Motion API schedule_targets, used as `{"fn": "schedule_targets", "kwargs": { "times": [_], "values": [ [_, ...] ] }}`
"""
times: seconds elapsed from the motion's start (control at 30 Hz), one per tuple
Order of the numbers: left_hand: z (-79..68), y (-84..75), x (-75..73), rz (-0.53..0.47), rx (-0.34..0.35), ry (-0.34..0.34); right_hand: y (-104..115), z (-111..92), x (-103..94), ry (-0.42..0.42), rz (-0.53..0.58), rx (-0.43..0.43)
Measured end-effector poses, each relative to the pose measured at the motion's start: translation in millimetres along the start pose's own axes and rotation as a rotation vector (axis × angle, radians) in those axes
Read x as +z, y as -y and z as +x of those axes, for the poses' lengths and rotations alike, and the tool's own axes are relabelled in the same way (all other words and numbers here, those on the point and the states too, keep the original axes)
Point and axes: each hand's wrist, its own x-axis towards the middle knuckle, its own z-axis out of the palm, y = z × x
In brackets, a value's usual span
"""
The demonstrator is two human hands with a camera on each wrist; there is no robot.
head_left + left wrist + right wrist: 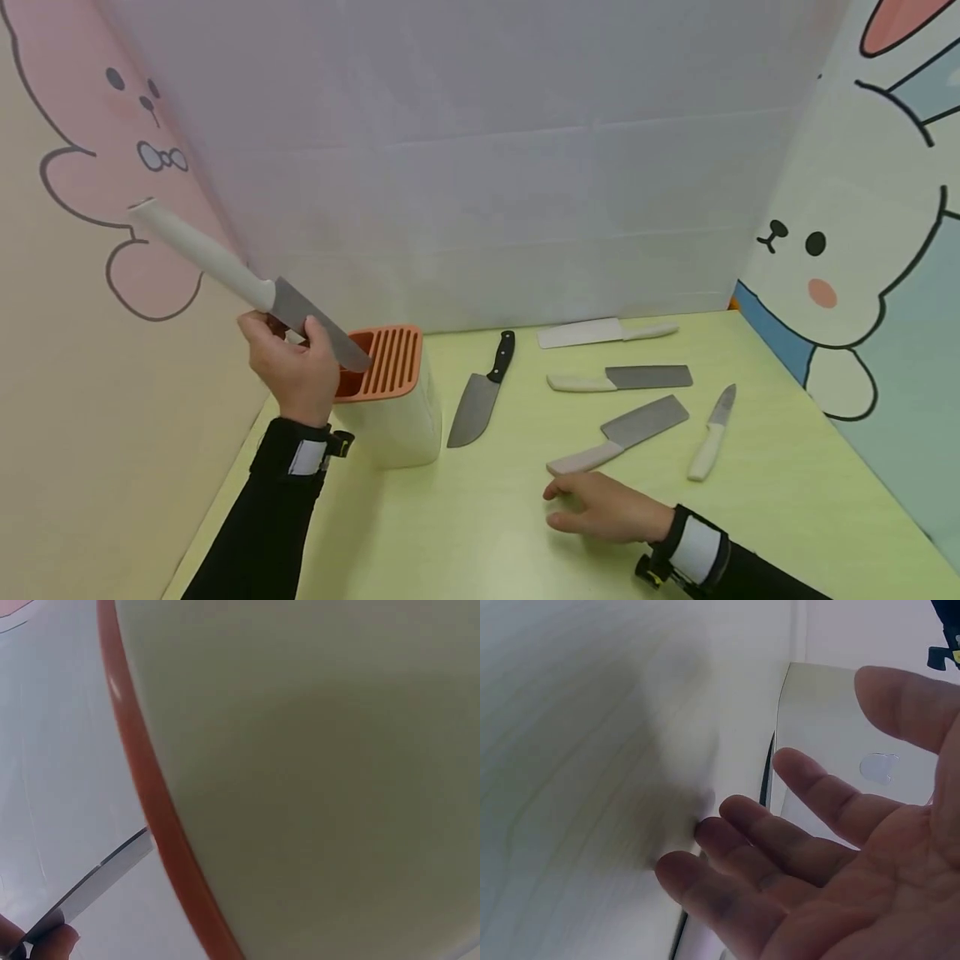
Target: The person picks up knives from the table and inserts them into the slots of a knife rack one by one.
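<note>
My left hand (pixel 294 367) pinches the blade of a white-handled knife (pixel 206 257) above the knife block (pixel 393 425). The knife slants, its handle up to the left and its blade's end over the block's orange slotted top. In the left wrist view the blade (pixel 105 874) runs from the fingertips to behind the block's orange rim (pixel 161 817); whether it has entered an opening I cannot tell. My right hand (pixel 609 508) holds nothing, its fingers relaxed, low over the table just below the handle of a white-handled cleaver (pixel 643 423).
On the pale green table (pixel 480 533) lie a black-handled knife (pixel 480 396) right of the block, two more white-handled cleavers (pixel 648 377) (pixel 585 333) toward the back, and a small white-handled knife (pixel 712 433) at right. Walls close in the back and sides.
</note>
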Motion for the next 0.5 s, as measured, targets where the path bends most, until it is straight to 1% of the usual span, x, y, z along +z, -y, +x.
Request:
{"fn": "schedule_targets", "kwargs": {
  "times": [0.17,0.3,0.43,0.5],
  "values": [
    [-2.8,-0.1,5.3,0.017,-0.004,0.038,-1.7,-0.1,0.7,0.004,-0.004,0.002],
    [-5.5,4.3,9.4,0.025,0.026,0.084,-1.1,0.4,0.9,0.004,-0.007,0.01],
    [-5.7,10.5,14.0,0.07,0.038,0.133,-0.2,1.3,0.9,-0.002,-0.025,0.012],
    [-5.3,13.2,16.0,0.109,0.045,0.163,0.4,1.4,0.6,-0.007,-0.033,0.009]
  ]
}}
